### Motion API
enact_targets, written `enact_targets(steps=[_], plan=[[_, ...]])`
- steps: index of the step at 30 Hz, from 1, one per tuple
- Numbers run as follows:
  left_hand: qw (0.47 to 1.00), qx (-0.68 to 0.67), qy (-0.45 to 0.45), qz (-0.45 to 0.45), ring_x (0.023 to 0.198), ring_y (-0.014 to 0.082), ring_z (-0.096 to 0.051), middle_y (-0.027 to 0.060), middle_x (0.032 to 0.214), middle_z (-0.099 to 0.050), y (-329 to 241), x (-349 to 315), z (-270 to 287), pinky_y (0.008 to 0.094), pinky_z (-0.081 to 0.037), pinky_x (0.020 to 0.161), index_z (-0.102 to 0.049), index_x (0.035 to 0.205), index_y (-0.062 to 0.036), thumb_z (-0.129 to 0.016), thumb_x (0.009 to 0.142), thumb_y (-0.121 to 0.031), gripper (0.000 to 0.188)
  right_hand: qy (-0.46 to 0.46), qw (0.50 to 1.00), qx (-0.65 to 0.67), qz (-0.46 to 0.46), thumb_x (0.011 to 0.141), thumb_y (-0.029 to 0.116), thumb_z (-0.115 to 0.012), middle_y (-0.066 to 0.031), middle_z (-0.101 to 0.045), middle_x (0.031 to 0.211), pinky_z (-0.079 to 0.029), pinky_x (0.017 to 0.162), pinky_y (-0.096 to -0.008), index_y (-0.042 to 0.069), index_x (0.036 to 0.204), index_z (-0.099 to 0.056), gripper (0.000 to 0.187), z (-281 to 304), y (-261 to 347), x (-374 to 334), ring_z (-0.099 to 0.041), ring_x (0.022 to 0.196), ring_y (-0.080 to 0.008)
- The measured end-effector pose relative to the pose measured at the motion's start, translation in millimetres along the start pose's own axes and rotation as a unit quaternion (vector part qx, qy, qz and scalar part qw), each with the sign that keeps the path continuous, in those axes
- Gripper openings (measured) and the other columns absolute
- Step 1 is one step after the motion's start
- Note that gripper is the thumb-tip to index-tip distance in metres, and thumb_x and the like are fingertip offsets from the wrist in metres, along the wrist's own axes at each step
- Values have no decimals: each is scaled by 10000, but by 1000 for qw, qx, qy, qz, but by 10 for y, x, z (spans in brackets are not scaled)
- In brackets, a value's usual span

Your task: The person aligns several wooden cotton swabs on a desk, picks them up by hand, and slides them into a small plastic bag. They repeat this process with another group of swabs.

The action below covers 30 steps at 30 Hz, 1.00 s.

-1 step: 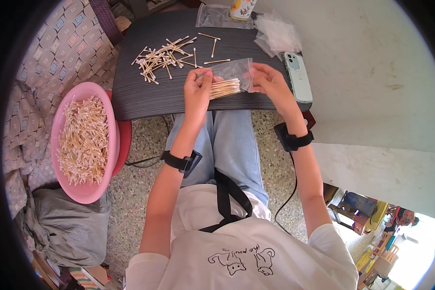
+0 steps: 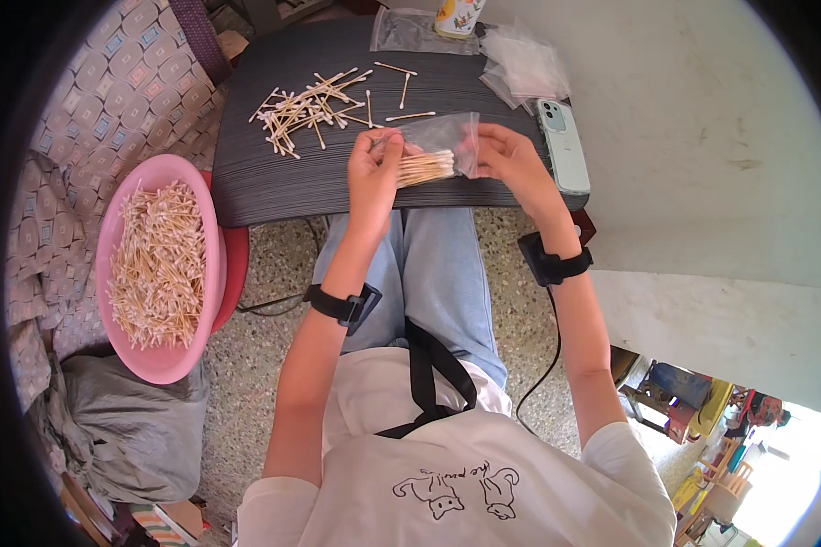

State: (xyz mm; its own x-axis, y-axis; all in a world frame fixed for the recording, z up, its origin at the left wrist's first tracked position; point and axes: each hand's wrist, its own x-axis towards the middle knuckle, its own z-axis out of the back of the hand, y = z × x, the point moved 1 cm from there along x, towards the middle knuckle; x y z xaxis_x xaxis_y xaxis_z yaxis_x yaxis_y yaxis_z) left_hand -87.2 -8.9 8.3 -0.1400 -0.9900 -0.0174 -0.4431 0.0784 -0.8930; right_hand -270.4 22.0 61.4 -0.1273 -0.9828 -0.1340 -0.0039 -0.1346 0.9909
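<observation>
A clear plastic bag (image 2: 438,133) with a bundle of cotton swabs (image 2: 426,168) in it is held between my hands, above the near edge of the dark table (image 2: 274,193). My left hand (image 2: 374,171) is closed on the bag's left end, thumb on top beside the swab sticks. On the other side, my right hand (image 2: 509,159) pinches the bag's right edge; its fingertips are partly behind the film. The swabs lie side by side, white tips toward my right hand. Beyond my left hand is a loose pile of cotton swabs (image 2: 306,111), with several strays beside it.
A pink basin (image 2: 212,301) full of cotton swabs stands left of the table. A white phone (image 2: 564,150) lies at the table's right edge. Farther back are a stack of clear bags (image 2: 524,59), another clear bag (image 2: 401,32) and a printed cup (image 2: 458,16). A wall (image 2: 702,164) rises at right.
The bag's right edge has shifted very slightly to the right. Both hands keep their hold, and nothing else has visibly moved.
</observation>
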Motion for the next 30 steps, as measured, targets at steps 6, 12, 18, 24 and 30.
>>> enact_targets(steps=[6,12,18,24,30], plan=[[999,18,13,-29,777,129,-648,98,852,-676,10,4,5,257,-523,717,-521,1081,-18,-542,980,-151,168,121,989,-81,-34,888,162,-647,-30,-653,852,-490,682,-219,-20,1066,-656,254,113,25,14,-594,710,-94],[999,16,-4,-36,776,132,-650,107,853,-674,27,14,33,258,-525,719,-518,1076,-20,-538,985,-166,173,88,995,-48,22,911,162,-625,-28,-623,833,-492,695,-228,-17,999,-660,203,64,5,23,-594,746,-93],[998,-5,-40,-46,777,138,-650,112,853,-673,12,6,34,261,-530,725,-511,1073,-8,-542,983,-176,193,4,995,-36,97,872,160,-695,-65,-655,900,-512,680,-237,-17,944,-631,201,-47,-2,-134,-630,764,-101],[997,8,-54,-59,776,144,-653,115,848,-675,3,20,73,266,-533,726,-505,1072,-5,-548,980,-173,196,63,993,-58,77,877,105,-674,-59,-667,875,-529,713,-237,-38,984,-640,182,21,-47,-127,-658,794,-111],[998,-10,-31,-48,767,139,-647,109,843,-673,-14,25,74,262,-529,713,-511,1070,-13,-544,981,-166,180,75,993,-50,81,884,124,-678,-96,-680,908,-536,738,-245,-75,1008,-631,239,80,10,-91,-656,823,-127]])
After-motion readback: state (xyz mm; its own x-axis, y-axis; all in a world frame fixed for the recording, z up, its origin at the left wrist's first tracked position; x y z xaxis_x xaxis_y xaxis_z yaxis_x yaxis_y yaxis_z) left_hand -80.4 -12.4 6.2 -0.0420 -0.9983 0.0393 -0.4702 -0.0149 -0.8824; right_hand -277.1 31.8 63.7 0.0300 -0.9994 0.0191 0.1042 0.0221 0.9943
